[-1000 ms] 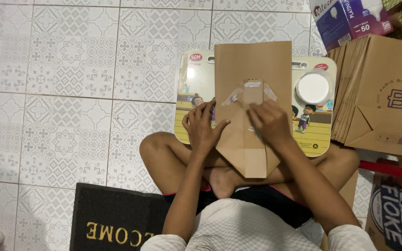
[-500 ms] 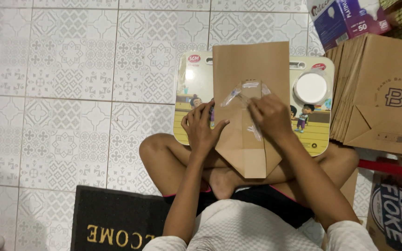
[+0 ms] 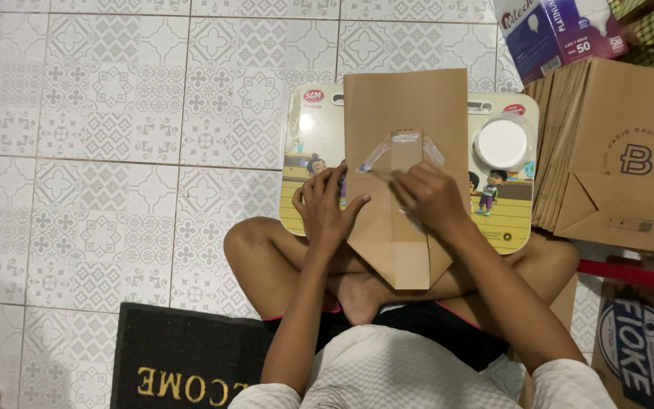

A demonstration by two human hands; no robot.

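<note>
A flat brown paper bag (image 3: pixel 406 113) lies on a colourful cartoon-printed lap board (image 3: pixel 308 144) in front of my crossed legs. A clear plastic handle loop (image 3: pixel 376 155) and a small brown paper patch (image 3: pixel 405 148) sit on the bag's middle. My left hand (image 3: pixel 327 208) presses flat on the bag's left edge, fingers apart. My right hand (image 3: pixel 427 198) rests on the bag just below the patch, fingertips pinched on the loop's end.
A round white tub (image 3: pixel 501 144) sits on the board's right side. A stack of folded brown bags (image 3: pixel 615 155) lies to the right, with a purple-and-white box (image 3: pixel 558 34) behind it. A black doormat (image 3: pixel 183 363) is at lower left on patterned floor tiles (image 3: pixel 115 151).
The right hand slid down from the patch to just below it. The patch and clear loop now lie uncovered on the bag. The left hand stayed at the bag's left edge.
</note>
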